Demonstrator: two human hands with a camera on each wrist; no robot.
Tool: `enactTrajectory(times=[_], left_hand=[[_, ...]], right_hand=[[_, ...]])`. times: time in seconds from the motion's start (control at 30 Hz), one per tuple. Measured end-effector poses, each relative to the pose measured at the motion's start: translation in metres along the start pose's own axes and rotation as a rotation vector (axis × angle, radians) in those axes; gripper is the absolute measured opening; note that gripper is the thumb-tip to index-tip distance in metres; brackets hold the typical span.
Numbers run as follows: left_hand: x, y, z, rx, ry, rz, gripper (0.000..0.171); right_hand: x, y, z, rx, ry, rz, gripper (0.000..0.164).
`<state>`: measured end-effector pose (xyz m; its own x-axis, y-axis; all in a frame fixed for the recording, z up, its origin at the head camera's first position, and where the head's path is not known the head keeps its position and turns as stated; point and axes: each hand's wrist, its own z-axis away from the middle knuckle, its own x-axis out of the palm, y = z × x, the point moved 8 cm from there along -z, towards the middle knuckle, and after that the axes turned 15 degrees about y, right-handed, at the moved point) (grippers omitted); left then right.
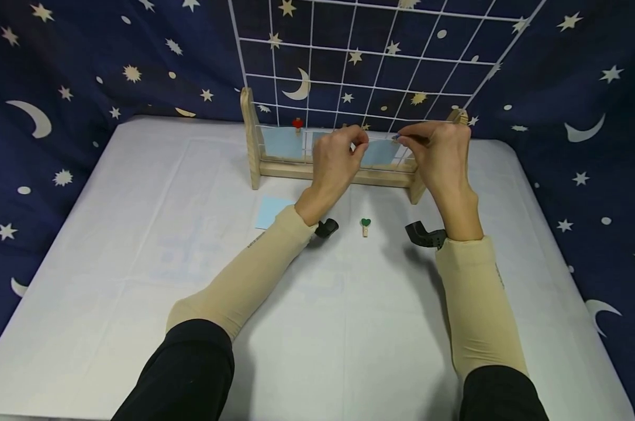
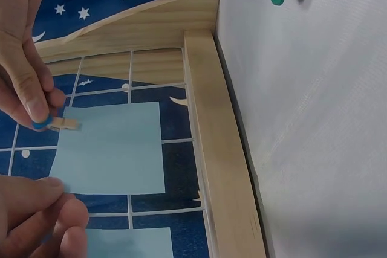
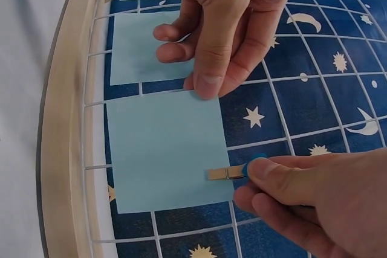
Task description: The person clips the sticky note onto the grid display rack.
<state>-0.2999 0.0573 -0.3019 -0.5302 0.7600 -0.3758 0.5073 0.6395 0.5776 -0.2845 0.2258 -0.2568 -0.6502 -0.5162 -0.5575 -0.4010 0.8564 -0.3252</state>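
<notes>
My left hand (image 1: 335, 161) pinches the top edge of a light blue square of paper (image 3: 166, 149), near one corner, against a white wire grid (image 3: 275, 98). At the opposite end of that edge, my right hand (image 1: 438, 158) holds a small wooden clothespin (image 3: 225, 173) by its blue decorated end, between thumb and forefinger. The clothespin's tip overlaps the paper; whether it grips paper and wire cannot be told. Two more blue papers hang farther left on the grid, the leftmost (image 1: 283, 142) under a clothespin with a red heart (image 1: 297, 123).
A wooden stand (image 1: 338, 173) carries the grid at the back of the white table (image 1: 138, 280). In front lies a clothespin with a green heart (image 1: 366, 223). Another blue paper (image 1: 270, 211) lies beside my left forearm. A starry dark blue cloth (image 1: 49, 152) hangs around the table.
</notes>
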Motion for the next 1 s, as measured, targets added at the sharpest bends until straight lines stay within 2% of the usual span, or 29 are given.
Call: enactTrajectory(times=[0.23,0.57,0.77,1.0], left_hand=[[-0.002,0.003,-0.003,0.002,0.019,0.000,0.005],[-0.003,-0.001,0.001,-0.012,0.023,-0.013,0.005],[-0.009,0.000,0.001,-0.022,0.020,0.001,0.006],[-0.021,0.002,-0.001,-0.020,0.066,0.027,0.005]], right_hand=[[0.001,-0.003,-0.003,-0.022,-0.011,0.004,0.012],[0.008,0.000,0.002,0.037,-0.069,-0.031,0.014],[0.009,0.000,0.005,0.070,-0.079,-0.062,0.020],[0.008,0.001,0.007,0.073,-0.067,-0.071,0.022]])
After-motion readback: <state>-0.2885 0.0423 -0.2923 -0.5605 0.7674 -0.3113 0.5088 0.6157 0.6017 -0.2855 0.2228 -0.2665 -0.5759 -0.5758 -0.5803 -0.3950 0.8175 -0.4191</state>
